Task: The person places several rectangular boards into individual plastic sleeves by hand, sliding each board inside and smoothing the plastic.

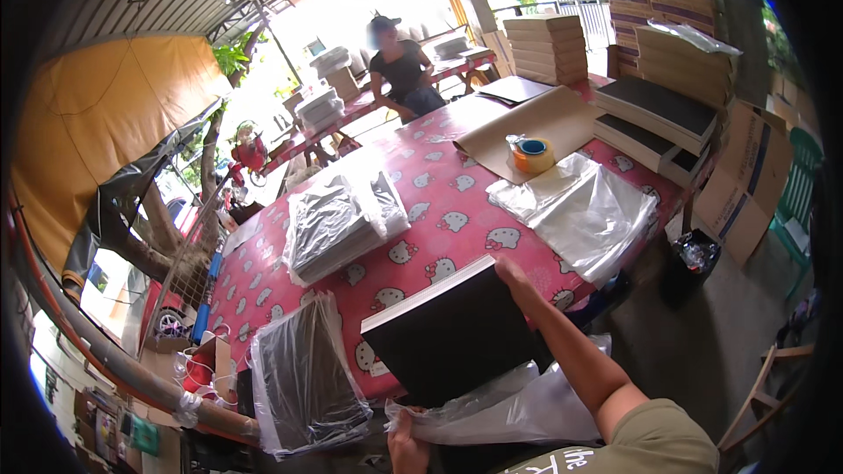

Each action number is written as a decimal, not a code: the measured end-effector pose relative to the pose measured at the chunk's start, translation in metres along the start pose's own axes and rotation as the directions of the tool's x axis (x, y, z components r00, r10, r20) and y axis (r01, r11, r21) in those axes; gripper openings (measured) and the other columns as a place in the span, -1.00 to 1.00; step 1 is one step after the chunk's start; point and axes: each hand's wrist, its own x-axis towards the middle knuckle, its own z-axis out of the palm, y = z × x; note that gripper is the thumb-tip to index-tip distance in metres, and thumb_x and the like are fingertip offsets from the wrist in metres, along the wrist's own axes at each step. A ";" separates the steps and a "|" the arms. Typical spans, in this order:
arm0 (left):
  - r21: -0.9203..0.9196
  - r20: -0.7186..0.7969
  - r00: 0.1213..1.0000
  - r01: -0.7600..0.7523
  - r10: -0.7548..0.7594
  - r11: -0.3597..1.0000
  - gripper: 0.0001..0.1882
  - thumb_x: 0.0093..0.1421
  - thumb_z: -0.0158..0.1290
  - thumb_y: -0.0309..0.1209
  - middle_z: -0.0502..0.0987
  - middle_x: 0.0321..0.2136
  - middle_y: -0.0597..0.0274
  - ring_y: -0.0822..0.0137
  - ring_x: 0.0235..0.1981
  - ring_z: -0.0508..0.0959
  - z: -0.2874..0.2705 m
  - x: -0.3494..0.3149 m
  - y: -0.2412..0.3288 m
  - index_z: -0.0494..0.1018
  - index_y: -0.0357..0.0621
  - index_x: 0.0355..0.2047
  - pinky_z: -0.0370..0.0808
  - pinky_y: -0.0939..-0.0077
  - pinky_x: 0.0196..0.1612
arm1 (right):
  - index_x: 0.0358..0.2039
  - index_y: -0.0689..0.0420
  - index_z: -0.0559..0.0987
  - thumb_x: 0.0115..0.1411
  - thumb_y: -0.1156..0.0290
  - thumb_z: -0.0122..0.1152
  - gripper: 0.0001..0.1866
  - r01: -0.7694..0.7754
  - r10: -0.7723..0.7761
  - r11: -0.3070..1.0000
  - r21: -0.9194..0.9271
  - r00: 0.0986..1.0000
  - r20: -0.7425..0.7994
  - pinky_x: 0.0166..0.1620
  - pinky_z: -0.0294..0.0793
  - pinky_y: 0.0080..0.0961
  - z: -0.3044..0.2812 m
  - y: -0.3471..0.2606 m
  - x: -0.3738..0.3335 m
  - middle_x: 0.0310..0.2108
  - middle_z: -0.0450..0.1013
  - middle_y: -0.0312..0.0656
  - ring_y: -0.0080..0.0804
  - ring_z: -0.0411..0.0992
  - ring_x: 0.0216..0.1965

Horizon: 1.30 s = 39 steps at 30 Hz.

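A thick black-covered stack of sheets (452,333) with pale edges rests tilted at the near edge of the table. My right hand (512,281) grips its far right corner. Low in the view, my left hand (406,446) is closed on the edge of a clear plastic bag (500,412). The bag spreads below the stack and under my right forearm. How far the stack goes into the bag is hidden. To the left lies another black stack wrapped in clear plastic (303,377), overhanging the table edge. Beyond it sits a pile of plastic-wrapped stacks (338,219).
A pink patterned cloth covers the table (430,202). At its right lie flat plastic bags (580,215), a tape roll (532,154), brown paper (527,127) and black stacks (654,118). Cardboard boxes (742,180) stand beside it. A person (404,70) is by a farther table.
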 end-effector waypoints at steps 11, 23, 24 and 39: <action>-0.056 0.046 0.998 0.042 -0.040 0.998 -0.81 0.16 -0.13 -0.31 0.41 -0.46 0.21 0.34 -0.38 0.42 0.008 0.010 0.006 0.34 -0.19 -0.38 0.36 0.43 -0.23 | -0.17 0.21 0.35 0.08 0.04 0.00 -0.51 -0.174 0.152 0.965 0.194 0.981 0.124 -0.24 0.33 -0.64 -0.006 -0.018 0.013 -0.27 0.36 -0.26 -0.60 0.32 -0.29; -0.095 0.012 0.998 0.063 -0.062 0.993 -0.79 0.16 -0.13 -0.31 0.41 -0.45 0.19 0.35 -0.39 0.41 -0.011 -0.001 0.004 0.34 -0.23 -0.38 0.35 0.44 -0.24 | -0.22 0.17 0.40 -0.02 0.29 0.17 -0.64 -0.274 0.325 0.941 -0.200 0.898 0.297 -0.29 0.32 -0.68 -0.053 0.008 -0.028 -0.38 0.38 -0.35 -0.67 0.32 -0.33; -0.101 -0.004 0.997 0.075 -0.076 0.992 -0.77 0.16 -0.12 -0.31 0.42 -0.45 0.18 0.34 -0.38 0.41 -0.013 0.003 0.002 0.35 -0.25 -0.39 0.34 0.45 -0.23 | -0.16 0.19 0.40 -0.07 0.35 0.18 -0.58 -0.262 0.309 0.949 -0.173 0.882 0.356 -0.14 0.26 -0.64 -0.051 0.008 -0.018 -0.27 0.39 -0.32 -0.60 0.30 -0.21; -0.083 0.011 0.993 0.117 -0.116 0.990 -0.75 0.16 -0.12 -0.30 0.42 -0.42 0.18 0.34 -0.34 0.40 -0.009 -0.001 -0.015 0.36 -0.28 -0.39 0.32 0.44 -0.19 | 0.12 0.05 0.04 -0.28 0.48 0.39 -0.05 -0.234 0.269 0.955 -0.182 0.943 0.197 -0.10 0.28 -0.44 -0.049 -0.008 -0.022 -0.24 0.28 -0.17 -0.42 0.26 -0.16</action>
